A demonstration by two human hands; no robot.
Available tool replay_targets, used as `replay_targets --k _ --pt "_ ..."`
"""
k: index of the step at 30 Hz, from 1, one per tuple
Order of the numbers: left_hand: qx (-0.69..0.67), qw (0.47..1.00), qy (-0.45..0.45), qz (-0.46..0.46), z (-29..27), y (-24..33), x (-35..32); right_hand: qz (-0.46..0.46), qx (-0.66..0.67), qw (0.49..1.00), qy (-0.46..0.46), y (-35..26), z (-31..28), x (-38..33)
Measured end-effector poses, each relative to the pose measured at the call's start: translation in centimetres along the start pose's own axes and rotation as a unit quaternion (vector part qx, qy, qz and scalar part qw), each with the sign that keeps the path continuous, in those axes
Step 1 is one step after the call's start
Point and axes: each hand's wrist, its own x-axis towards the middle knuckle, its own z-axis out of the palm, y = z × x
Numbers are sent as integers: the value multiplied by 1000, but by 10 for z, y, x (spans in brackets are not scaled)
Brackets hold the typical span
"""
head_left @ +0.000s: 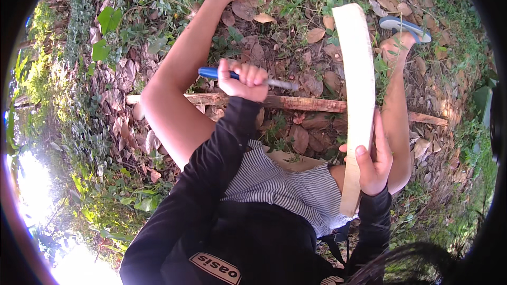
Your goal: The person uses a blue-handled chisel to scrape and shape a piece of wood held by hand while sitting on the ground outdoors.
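The left hand (245, 81) was raised between the spread knees, its fingers curled tightly around a blue-handled tool (207, 72) whose narrow, pale blade pointed to the right and looked blurred. The right hand (376, 166) gripped a long, cream-coloured strip (359, 74) near its lower end — thumb laid across the broad face, one finger stretched up along the right edge and fingertips showing at the left. The strip stood lengthwise in the view, a little bowed, its lower end over the striped shorts (285, 182) and its upper end just beside the sandal (406, 24) on the right foot. Blade and strip were apart, with a gap between them. Behind both, a rough wooden stick (311, 103) lay crosswise on the ground, passing behind the strip and the right leg. Brown dry leaves (299, 138) and low green plants (111, 18) covered much of the ground around the bare legs; black sleeves (203, 166) reached both wrists.
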Motion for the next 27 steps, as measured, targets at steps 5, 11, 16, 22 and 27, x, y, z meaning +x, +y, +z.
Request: replay_targets --k 5,11,16,22,27 --pt "320 940 -118 -16 15 -6 -5 35 44 997 47 30 0 -18" --pt "700 624 -331 105 -5 -78 -48 68 71 991 89 30 -2 -37" --pt "763 494 -399 121 -20 -100 -58 43 64 988 132 32 -15 -49" --pt "794 435 -414 98 -26 -99 -60 47 39 988 142 42 -27 -61" --pt "810 398 -412 123 -30 -107 -62 57 23 986 158 50 -32 -71"
